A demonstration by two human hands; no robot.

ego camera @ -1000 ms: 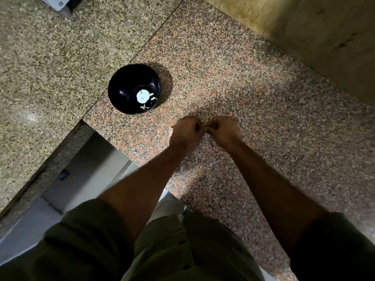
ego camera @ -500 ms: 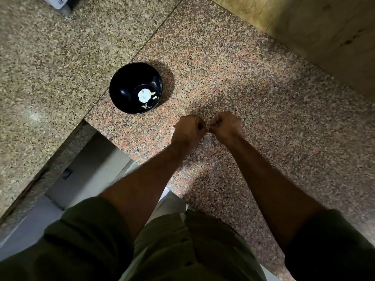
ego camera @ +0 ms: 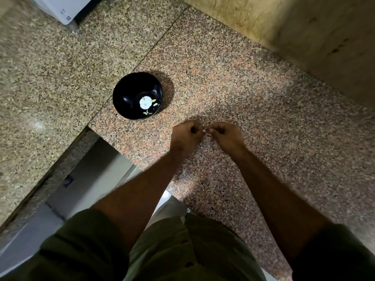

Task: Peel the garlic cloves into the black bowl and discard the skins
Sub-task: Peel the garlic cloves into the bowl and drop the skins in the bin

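Pale peeled garlic cloves [ego camera: 151, 107] lie in the glossy round black bowl [ego camera: 123, 94]; left hand [ego camera: 185, 134] and right hand [ego camera: 225, 134], fingers curled, pinch something tiny between them, probably another clove.

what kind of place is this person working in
Most likely a home kitchen: a speckled polished granite countertop, a small round black bowl holding pale garlic pieces, and the corner of a white appliance standing on the counter.
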